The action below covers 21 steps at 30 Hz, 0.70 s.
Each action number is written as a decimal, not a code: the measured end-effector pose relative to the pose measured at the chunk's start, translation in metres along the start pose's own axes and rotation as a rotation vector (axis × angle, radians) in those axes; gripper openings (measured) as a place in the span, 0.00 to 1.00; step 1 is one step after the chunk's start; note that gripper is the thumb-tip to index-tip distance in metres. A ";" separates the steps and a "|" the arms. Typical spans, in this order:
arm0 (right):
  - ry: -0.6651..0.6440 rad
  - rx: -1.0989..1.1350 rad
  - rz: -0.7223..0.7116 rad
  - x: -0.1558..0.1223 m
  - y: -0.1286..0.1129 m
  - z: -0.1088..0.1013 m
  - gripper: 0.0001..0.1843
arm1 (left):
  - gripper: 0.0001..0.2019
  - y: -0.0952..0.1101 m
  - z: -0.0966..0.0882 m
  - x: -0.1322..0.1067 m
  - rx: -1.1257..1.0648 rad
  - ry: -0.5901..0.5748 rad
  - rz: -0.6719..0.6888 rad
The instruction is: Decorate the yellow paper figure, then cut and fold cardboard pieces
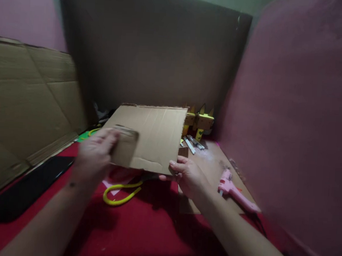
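Note:
My right hand (185, 175) pinches the near right corner of a flat cardboard sheet (156, 135), held tilted above the red table (141, 226). My left hand (95, 154) is blurred by motion and grips a small cardboard piece (126, 145) against the sheet's near left part. Yellow-handled scissors (120, 194) lie on the table under the sheet, between my two hands.
A pink glue gun (233, 190) lies on a brown board at the right. Glue sticks (191, 144) and yellow cardboard figures (201, 124) sit behind the sheet. Large cardboard panels (24, 107) lean at the left. A dark flat object (28, 188) lies near the left edge.

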State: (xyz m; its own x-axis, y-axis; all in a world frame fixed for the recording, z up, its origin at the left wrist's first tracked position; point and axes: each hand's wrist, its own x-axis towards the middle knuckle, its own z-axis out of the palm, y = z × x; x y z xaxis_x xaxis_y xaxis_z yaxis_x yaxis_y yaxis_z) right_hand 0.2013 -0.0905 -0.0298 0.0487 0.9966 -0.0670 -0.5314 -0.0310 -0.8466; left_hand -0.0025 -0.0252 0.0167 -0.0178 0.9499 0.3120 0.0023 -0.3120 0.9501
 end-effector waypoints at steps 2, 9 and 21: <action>-0.011 0.037 0.057 0.001 0.014 0.003 0.06 | 0.14 -0.008 0.024 -0.010 0.053 -0.219 -0.074; -0.003 0.151 0.140 0.000 0.032 0.005 0.10 | 0.21 -0.049 0.057 -0.023 0.513 -0.274 0.086; 0.071 0.219 0.225 -0.005 0.040 0.006 0.14 | 0.17 -0.065 0.071 -0.021 0.912 -0.375 0.183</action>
State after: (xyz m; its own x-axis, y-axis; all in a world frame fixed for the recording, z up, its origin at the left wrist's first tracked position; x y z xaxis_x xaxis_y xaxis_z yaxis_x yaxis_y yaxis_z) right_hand 0.1746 -0.0963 -0.0600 -0.0361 0.9584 -0.2831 -0.7048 -0.2253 -0.6726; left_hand 0.0687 -0.0240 -0.0511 0.3755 0.8818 0.2852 0.7419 -0.4704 0.4777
